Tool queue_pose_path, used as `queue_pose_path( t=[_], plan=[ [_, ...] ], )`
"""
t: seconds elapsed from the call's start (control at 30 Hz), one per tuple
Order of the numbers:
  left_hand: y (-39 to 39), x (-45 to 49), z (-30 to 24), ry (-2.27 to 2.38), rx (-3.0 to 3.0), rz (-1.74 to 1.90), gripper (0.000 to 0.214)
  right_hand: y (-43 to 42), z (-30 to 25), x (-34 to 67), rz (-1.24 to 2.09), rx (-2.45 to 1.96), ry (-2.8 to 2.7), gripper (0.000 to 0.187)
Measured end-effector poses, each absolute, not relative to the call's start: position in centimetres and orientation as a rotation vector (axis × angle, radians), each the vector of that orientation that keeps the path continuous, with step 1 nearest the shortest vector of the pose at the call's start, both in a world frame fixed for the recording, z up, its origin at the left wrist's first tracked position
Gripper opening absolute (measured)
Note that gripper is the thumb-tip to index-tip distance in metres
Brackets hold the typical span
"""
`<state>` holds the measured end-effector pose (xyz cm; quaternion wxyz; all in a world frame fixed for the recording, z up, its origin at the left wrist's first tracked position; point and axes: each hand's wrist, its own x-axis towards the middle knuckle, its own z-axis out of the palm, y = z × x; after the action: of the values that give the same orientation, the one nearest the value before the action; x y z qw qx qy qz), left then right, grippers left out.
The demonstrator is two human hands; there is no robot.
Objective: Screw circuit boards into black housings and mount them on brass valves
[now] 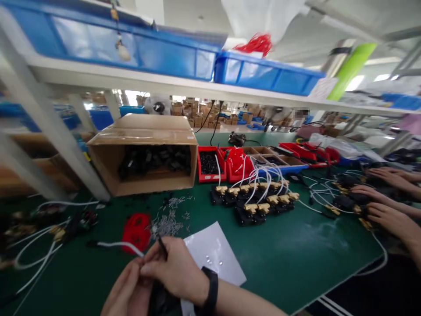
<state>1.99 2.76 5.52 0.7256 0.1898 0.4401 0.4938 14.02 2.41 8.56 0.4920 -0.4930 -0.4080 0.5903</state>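
Head view over a green work table (296, 259): the person's two hands meet at the lower edge of the frame, just in front of a white sheet (215, 254) that lies flat on the mat. The right hand (176, 272), a black wristband (210, 292) on its wrist, is closed in a pinch on a thin dark tool (161, 245) that points up and away. The left hand (126, 294) is curled shut beside it, fingertips touching the right, at the end of a white tube (120, 245) that runs off to the left; whether it grips the tube or a dark part below the hands cannot be told.

Just beyond the hands lie a red part (136, 232) and a scatter of small metal pins (171, 217). Behind these an open cardboard box (144, 153) lies on its side, dark parts showing inside. To its right stand red bins (210, 164), and in front of them a cluster of brass-and-black fittings (255, 202) with white tubes rising from them, well apart from the person's hands.

At the left edge more white tubing and blurred fittings (55, 232) lie on the mat. At the right edge, other people's hands (391, 219) rest among similar fittings and cables. A white shelf (131, 79) spans the bench overhead, carrying blue trays (263, 72); its slanted white post (49, 127) stands at the left, next to the box.
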Motion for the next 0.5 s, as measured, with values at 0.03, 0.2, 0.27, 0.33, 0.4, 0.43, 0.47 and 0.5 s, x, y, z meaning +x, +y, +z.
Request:
queue_pose_path(
  t=[0.03, 0.2, 0.27, 0.33, 0.4, 0.43, 0.47, 0.5],
  plan=[
    [2.6, 2.2, 6.1, 0.919, 0.286, 1.108, 0.009, 2.2, 8.7, 14.0, 1.344, -1.213, -1.007, 0.010],
    [3.2, 0.2, 5.1, 0.930, -0.006, 1.184, 0.023, 1.9, 6.6, 18.6, 1.087, -1.406, -1.022, 0.010],
    [3.3, -0.9, 3.4, 0.992, 0.055, 1.156, 0.020, 1.8, 4.6, 20.5, 1.266, -1.433, -0.966, 0.013],
    [3.3, -1.2, 1.8, 1.084, 0.173, 1.081, 0.015, 1.6, 2.8, 21.4, 1.399, -1.445, -0.943, 0.010],
    [3.3, -0.9, 0.9, 1.131, 0.276, 1.001, 0.013, 1.4, 1.8, 21.4, 1.388, -1.462, -1.029, 0.010],
    [3.3, -0.6, 0.7, 1.144, 0.341, 0.969, 0.016, 1.3, 1.7, 21.1, 1.343, -1.475, -1.096, 0.014],
    [3.3, -0.2, 0.8, 1.168, 0.431, 0.939, 0.019, 1.2, 1.7, 20.8, 1.286, -1.494, -1.167, 0.017],
    [3.2, 0.1, 1.0, 1.224, 0.570, 0.903, 0.023, 1.1, 1.7, 20.5, 1.226, -1.522, -1.239, 0.020]
  ],
)
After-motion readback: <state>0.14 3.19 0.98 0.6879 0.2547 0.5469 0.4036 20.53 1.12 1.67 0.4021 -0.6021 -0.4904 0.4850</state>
